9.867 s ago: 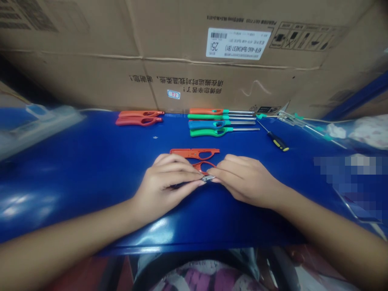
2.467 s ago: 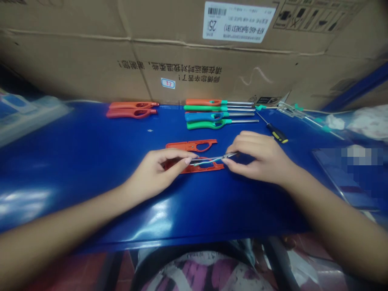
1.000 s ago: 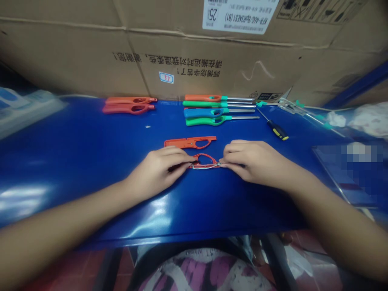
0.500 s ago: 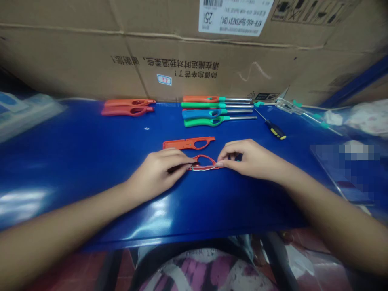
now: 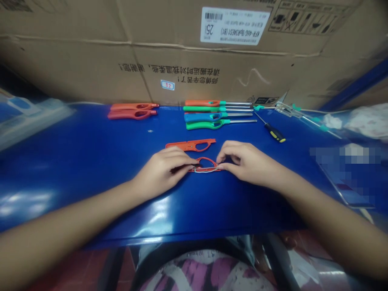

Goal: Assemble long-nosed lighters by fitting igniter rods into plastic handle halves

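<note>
A red-orange lighter casing half with a looped trigger opening lies in front of me on the blue table. My left hand is closed on its handle end, and the fingers hide most of that part. Along the lower edge of the casing runs a thin pale wire, bowed slightly outward. My right hand pinches at the narrow tip, where the wire ends; the exact contact is too small to make out. Just behind lies a matching orange casing half, its inside facing up.
Several gas lighters with metal tubes lie in a row at the back. Two red lighter bodies are left of them, a screwdriver right. A large cardboard box borders the blue table. Clear plastic is at left.
The view has tilted and shifted slightly. My right fingers have closed in a little at the casing's tip, and a dark piece seen beneath that hand no longer shows. My left hand keeps its grip.
</note>
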The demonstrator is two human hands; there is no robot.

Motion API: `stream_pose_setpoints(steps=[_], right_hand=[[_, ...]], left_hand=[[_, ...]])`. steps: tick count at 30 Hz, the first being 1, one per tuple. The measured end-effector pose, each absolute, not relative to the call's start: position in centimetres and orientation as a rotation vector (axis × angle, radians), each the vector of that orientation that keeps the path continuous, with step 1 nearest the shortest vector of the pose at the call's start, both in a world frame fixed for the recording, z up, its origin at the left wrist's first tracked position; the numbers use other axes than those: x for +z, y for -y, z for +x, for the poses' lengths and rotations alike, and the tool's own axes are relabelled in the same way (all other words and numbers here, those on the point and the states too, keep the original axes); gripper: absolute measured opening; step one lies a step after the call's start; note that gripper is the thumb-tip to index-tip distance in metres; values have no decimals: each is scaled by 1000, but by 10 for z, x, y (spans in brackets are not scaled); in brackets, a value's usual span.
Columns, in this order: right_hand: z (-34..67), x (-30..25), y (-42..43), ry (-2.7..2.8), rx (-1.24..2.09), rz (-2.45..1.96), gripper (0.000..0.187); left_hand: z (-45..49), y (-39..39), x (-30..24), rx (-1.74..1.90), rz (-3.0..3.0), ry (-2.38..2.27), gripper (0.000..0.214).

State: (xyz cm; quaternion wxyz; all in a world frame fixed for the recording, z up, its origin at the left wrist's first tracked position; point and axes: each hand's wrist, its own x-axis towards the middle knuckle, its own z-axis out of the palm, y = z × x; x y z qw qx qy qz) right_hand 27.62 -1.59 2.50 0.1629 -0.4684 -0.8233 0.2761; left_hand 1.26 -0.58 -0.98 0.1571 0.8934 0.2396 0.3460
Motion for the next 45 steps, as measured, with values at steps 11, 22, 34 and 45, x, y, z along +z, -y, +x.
stream_pose_setpoints(steps=[11,22,34,45], right_hand=[[275,23,24,2324,951,-1209,10],[268,25,26,2464,823,-1203,4],[262,13,23,2372,673,-1218,4],[262,12,23,2369,656,-1177,6]], left_hand=[[15,7,-10,1034,2546,-724,16],[20,8,-11,1142,2557,-776,14],[19,9,-12,1114,2630,-753,13],[13,9,-14,1018,2752,-697,26]])
